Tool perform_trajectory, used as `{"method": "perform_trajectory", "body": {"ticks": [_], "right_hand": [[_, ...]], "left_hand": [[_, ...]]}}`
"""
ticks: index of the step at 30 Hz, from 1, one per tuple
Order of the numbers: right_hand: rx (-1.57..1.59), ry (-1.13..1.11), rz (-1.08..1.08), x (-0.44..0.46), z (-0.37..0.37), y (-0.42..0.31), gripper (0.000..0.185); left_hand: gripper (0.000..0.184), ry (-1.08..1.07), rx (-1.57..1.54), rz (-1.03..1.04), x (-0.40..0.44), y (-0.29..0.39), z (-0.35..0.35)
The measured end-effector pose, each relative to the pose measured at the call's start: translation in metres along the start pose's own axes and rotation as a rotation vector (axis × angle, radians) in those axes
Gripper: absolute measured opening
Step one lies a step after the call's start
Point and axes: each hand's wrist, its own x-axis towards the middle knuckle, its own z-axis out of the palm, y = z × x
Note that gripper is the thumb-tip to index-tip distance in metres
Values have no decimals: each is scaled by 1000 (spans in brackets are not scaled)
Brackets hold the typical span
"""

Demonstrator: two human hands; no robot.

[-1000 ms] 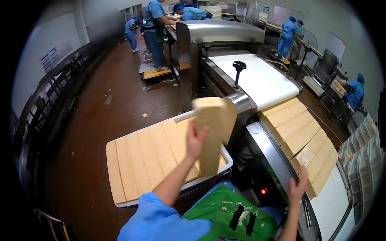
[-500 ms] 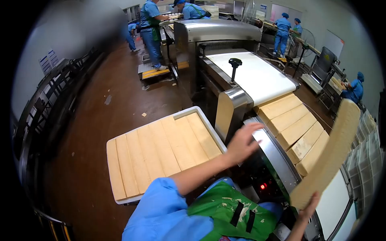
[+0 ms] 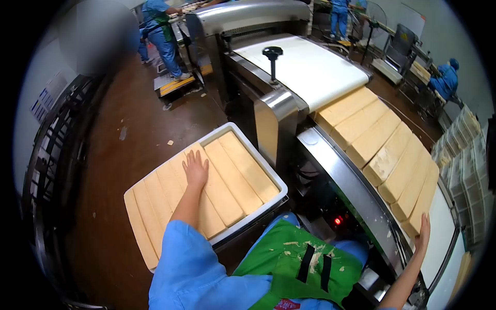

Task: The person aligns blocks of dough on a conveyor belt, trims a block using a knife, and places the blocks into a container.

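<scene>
In the head view, the left hand [image 3: 196, 171] lay spread, gripping nothing, on the slabs [image 3: 231, 166] in the tray [image 3: 283, 192] at eight o'clock. The right hand [image 3: 422, 235], at four, was flat, against or just beside the nearest of the row of slabs [image 3: 356, 142] on the belt [image 3: 438, 253], at three. That row looked laid; the tray's looked left over. The wall notice [image 3: 46, 101], past nine, was illegible.

tray [image 3: 282, 189], 7-8 o'clock: pale blocks [image 3: 237, 163] | belt [image 3: 438, 245], 3-4 o'clock: more blocks [image 3: 364, 135], row | floor [image 3: 103, 170], 9 o'clock: scrap [image 3: 170, 142]
</scene>
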Motion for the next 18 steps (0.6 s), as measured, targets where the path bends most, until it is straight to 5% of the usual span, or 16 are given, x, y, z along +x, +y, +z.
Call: {"method": "perform_trajectory", "body": {"ticks": [2, 4, 6, 8, 9, 11, 13, 16, 18], "right_hand": [[-11, 3, 9, 14, -2, 7, 47], [-1051, 269, -163, 51, -33, 43, 41], [-965, 418, -668, -9, 14, 12, 31], [-642, 370, -830, -86, 99, -35, 23], [-539, 237, -696, -115, 120, -20, 19], [-728, -126, -975, -160, 175, -8, 10], [-489, -290, -602, -184, 221, 34, 6], [-108, -238, 77, -172, 251, 156, 16], [82, -151, 253, -160, 266, 185, 16]], "left_hand": [[58, -12, 12, -3, 12, 6, 4], [58, -34, 54, -31, 20, 6, 7], [58, -48, 87, -36, 32, 2, 12], [58, -55, 181, -54, 37, -3, 19], [58, -49, 237, -46, 43, -2, 20], [56, -20, 222, -36, 54, -13, 31], [54, 32, 231, -17, 58, -16, 37], [53, 16, 214, -25, 57, -8, 29], [54, 15, 223, -12, 58, -7, 28]]}}
